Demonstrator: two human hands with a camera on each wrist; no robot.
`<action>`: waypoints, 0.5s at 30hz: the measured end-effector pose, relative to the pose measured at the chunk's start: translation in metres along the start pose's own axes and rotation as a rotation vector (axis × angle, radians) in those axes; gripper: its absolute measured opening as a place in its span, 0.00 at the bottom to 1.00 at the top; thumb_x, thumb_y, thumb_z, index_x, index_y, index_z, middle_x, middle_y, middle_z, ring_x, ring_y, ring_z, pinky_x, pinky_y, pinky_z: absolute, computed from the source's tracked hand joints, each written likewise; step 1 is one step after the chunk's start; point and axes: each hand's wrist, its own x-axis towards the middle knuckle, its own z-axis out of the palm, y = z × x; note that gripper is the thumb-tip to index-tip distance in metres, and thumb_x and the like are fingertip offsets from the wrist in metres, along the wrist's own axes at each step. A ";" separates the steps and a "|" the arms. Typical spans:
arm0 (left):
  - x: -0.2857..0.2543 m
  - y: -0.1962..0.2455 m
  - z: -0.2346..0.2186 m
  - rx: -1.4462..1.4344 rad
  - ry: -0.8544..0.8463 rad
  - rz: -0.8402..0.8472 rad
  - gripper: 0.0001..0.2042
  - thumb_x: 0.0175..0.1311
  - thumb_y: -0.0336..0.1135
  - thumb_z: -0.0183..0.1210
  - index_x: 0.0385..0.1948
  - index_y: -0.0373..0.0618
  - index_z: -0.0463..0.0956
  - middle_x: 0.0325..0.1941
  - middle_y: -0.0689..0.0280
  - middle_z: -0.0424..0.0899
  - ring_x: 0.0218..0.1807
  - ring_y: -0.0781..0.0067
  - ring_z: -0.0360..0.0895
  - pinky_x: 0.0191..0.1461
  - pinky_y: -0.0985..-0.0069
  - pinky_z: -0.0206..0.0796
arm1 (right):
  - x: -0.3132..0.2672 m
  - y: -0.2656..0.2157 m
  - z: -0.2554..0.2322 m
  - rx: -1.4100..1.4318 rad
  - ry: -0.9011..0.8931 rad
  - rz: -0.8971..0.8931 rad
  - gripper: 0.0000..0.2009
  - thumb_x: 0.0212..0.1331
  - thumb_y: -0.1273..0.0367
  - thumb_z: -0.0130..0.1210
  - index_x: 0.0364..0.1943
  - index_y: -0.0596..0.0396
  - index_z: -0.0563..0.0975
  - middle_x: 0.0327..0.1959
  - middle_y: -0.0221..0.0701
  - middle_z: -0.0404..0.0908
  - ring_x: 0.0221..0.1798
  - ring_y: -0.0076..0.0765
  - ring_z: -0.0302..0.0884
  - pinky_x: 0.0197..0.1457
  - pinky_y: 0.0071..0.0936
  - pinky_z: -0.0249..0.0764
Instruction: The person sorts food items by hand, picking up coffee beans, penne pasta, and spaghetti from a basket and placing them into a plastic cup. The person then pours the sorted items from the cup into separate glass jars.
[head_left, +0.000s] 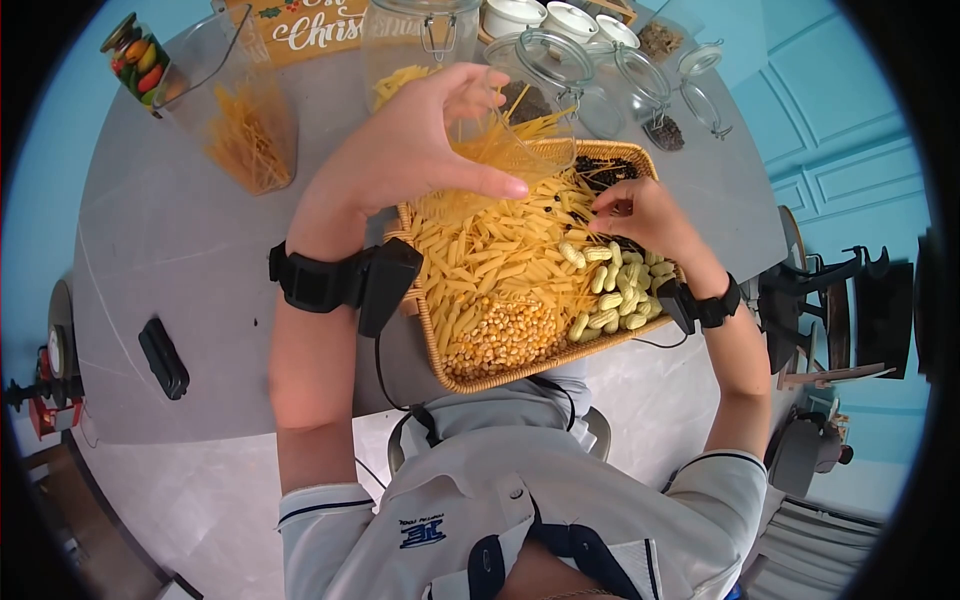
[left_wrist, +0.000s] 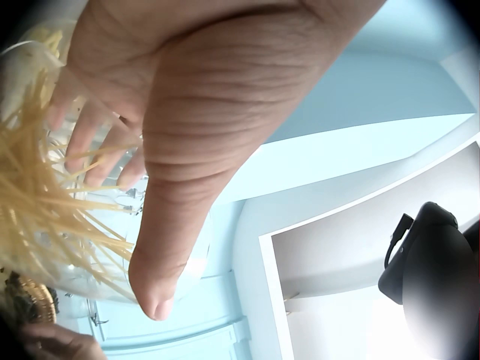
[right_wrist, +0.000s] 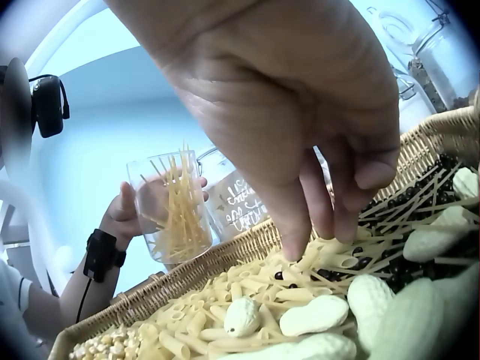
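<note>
My left hand [head_left: 430, 135] grips a clear plastic container [right_wrist: 142, 176], tilted over the back of the basket in the head view. Inside it lie pieces of dry spaghetti [right_wrist: 184, 214], some poking past the rim. Its thumb and fingers spread round the container's sides. My right hand [head_left: 645, 215] reaches down into the wicker basket [head_left: 432, 345], its bent fingertips right at the penne [right_wrist: 225, 300] and black beans [right_wrist: 364, 262]. Between its thumb and forefinger a gap shows, with nothing visible held there. Unshelled peanuts [head_left: 625, 290] lie just beneath that hand; loose spaghetti strands [right_wrist: 397, 217] lie across the beans.
Corn kernels [head_left: 505, 335] fill the basket's near corner. Another clear container of spaghetti [head_left: 250, 140] stands at the left, beside a jar of colourful contents [head_left: 135, 60]. Open glass jars [head_left: 640, 80] and white bowls [head_left: 570, 20] line the back. A black case [head_left: 163, 358] lies at left.
</note>
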 end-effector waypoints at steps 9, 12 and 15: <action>0.001 -0.001 0.000 -0.013 -0.021 -0.005 0.44 0.43 0.38 0.79 0.67 0.43 0.67 0.62 0.58 0.76 0.69 0.65 0.68 0.76 0.68 0.55 | 0.000 0.017 0.027 -0.051 0.077 -0.176 0.11 0.52 0.75 0.69 0.40 0.62 0.82 0.33 0.36 0.85 0.35 0.33 0.83 0.39 0.29 0.77; 0.001 0.000 -0.001 -0.016 -0.036 0.006 0.44 0.43 0.38 0.80 0.67 0.42 0.67 0.62 0.57 0.76 0.69 0.64 0.68 0.76 0.68 0.55 | 0.001 0.011 0.025 -0.027 0.039 -0.125 0.11 0.52 0.76 0.68 0.40 0.62 0.82 0.31 0.35 0.84 0.33 0.31 0.82 0.38 0.29 0.77; 0.001 -0.001 -0.001 -0.026 -0.035 0.006 0.44 0.42 0.38 0.80 0.67 0.42 0.67 0.63 0.57 0.76 0.69 0.64 0.68 0.77 0.68 0.54 | -0.002 0.001 0.024 0.000 0.034 -0.069 0.11 0.51 0.77 0.68 0.40 0.62 0.82 0.29 0.33 0.83 0.31 0.30 0.81 0.37 0.28 0.76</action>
